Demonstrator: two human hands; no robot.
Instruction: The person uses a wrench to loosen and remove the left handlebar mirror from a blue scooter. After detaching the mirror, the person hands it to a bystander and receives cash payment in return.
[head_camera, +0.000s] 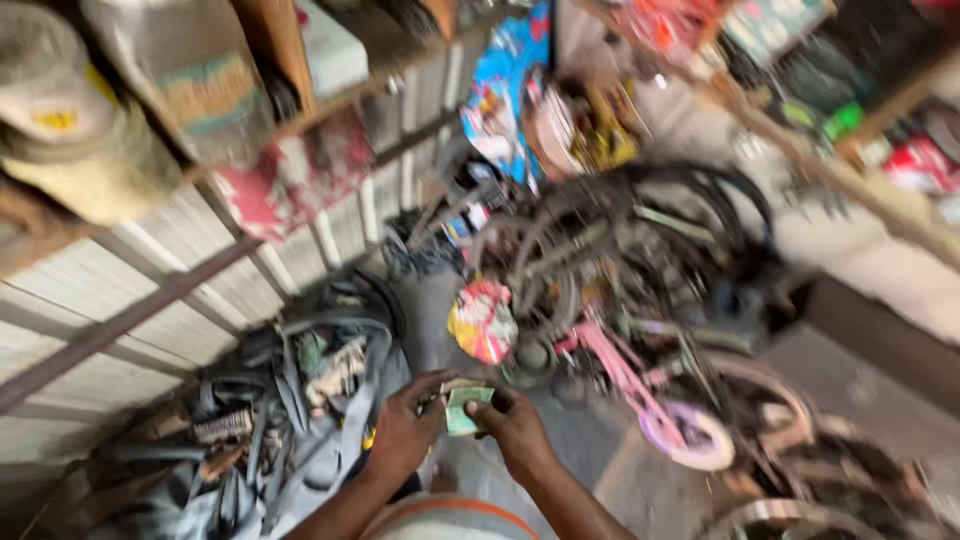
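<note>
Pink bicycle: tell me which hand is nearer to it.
Right. The right hand sits just left of the pink bicycle; the left hand is farther left, both holding the folded paper.

Pretty soft frame overall, motion blur smears nearly everything. Sharpest bit is around the left hand (405, 432) and right hand (515, 425); farther out from them the blur gets streaky, worst on the shelves (300, 120) above. Light is even, flat daylight, brightest on the pale wall (880, 250) up and right of the hands. The pile of tubes (290, 400) left of them sits dim, shadows muddy. No harsh glare.
</note>
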